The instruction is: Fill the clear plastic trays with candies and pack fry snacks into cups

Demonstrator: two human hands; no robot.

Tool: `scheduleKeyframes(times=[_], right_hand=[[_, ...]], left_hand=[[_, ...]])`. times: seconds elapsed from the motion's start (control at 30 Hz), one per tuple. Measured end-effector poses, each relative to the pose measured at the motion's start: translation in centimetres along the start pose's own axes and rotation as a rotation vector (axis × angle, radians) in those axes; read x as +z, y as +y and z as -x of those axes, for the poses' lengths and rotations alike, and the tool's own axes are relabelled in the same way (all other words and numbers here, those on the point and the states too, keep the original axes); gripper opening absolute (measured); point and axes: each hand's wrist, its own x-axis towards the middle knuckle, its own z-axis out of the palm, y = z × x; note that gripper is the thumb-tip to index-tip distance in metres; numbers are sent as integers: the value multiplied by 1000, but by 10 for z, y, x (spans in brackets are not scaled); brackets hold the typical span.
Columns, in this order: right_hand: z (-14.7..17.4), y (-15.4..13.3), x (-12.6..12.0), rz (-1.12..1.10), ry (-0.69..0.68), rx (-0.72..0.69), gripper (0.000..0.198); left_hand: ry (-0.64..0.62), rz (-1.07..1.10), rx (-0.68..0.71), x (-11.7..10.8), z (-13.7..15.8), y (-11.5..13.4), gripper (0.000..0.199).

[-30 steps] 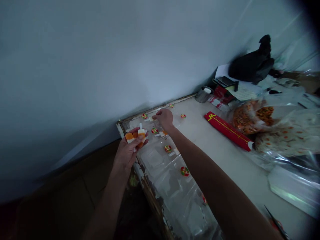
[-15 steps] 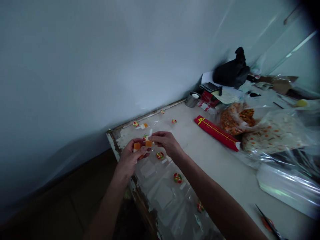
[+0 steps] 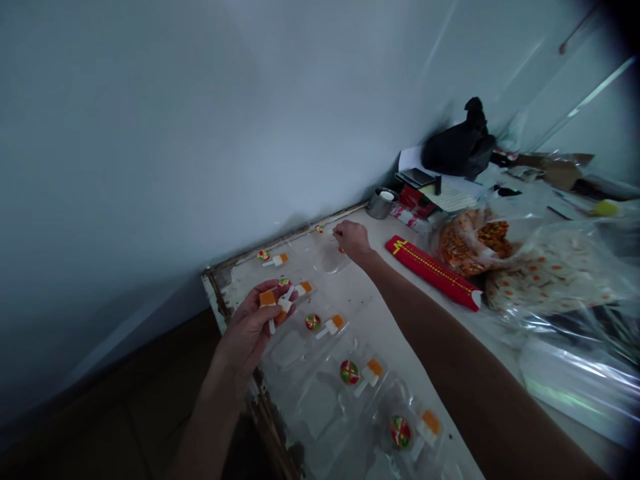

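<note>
Head view: the left hand (image 3: 245, 330) is holding orange-and-white popsicle-shaped pieces (image 3: 267, 299) at the table's (image 3: 367, 297) left; the right hand (image 3: 354, 240) is pinching narrowly above a far clear tray (image 3: 325, 261), contents unclear.

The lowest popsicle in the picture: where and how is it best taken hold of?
Probably pinch the popsicle by the edges of its orange end, from above and the picture's right: its stick points lower left, and the round piece sits close on the left.
</note>
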Motion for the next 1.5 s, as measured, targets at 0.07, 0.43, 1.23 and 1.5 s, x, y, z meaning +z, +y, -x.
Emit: scheduleKeyframes(times=[0.07,0.43,1.23,1.5], right_hand=[[3,-6,7,10,-35,-31,27],[51,-43,-26,-300,12,31,31],[98,28,-26,-261,181,216,22],[99,19,-9,66,-37,22,24]], left_hand=[[4,18,29,5,-2,-1,47],[-44,44,98,19,-7,-4,58],[119,134,8,41,2,-45,24],[116,162,-78,27,13,-35,28]])
